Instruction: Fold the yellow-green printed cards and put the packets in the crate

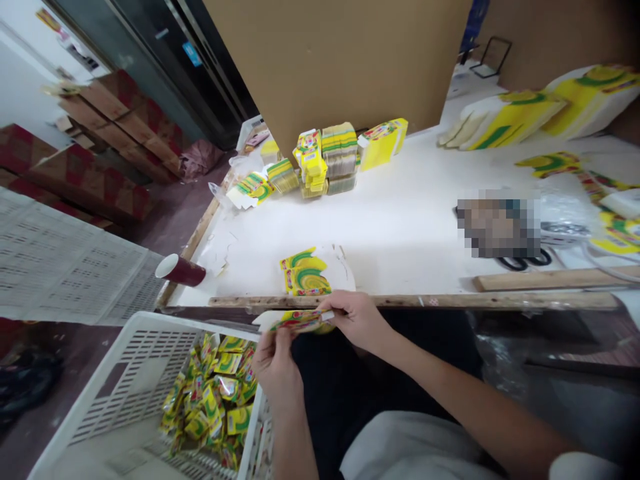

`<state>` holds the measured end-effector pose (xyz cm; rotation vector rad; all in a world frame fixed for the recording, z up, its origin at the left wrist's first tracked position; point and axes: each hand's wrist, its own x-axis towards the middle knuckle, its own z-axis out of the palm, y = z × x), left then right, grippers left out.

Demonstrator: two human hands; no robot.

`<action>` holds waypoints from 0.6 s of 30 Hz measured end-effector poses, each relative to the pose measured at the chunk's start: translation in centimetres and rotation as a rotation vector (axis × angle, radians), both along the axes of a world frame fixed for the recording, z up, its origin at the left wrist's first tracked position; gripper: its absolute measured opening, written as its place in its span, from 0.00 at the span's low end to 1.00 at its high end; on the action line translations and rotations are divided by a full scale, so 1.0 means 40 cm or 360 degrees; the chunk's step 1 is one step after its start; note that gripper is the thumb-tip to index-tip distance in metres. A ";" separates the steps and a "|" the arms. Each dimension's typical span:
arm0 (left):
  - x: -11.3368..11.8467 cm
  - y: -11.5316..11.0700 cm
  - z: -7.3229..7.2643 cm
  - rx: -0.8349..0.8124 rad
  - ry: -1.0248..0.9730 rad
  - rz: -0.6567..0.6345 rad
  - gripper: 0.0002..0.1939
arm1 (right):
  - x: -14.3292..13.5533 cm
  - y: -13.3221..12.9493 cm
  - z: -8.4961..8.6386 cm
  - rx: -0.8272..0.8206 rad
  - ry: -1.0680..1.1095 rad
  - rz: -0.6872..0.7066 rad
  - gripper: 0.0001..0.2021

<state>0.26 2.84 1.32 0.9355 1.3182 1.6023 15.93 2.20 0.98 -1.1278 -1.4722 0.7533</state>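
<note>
Between my two hands, just off the table's front edge, is a yellow and green printed carton (300, 321). Its left end is pinched by my left hand (278, 360). My right hand (356, 320) grips the opposite end, where a pale flap shows near the fingertips. On the tabletop right beyond them lie several flat printed cartons (307, 275) with white flaps. Down to the left, a white plastic crate (107, 390) holds a heap of small yellow packets (213, 400).
Stacks of bundled cartons (340, 157) stand against a cardboard panel (340, 60). A dark red paper cup (181, 270) lies tipped at the table's left edge. Scissors (525, 260) rest on the right, by a wooden strip (545, 279). Brown boxes (115, 113) are piled at far left.
</note>
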 end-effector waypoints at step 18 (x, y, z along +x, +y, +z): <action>0.036 -0.036 0.029 -0.0143 0.1637 -0.0938 0.29 | 0.009 -0.033 0.008 -0.0211 0.0367 0.0117 0.25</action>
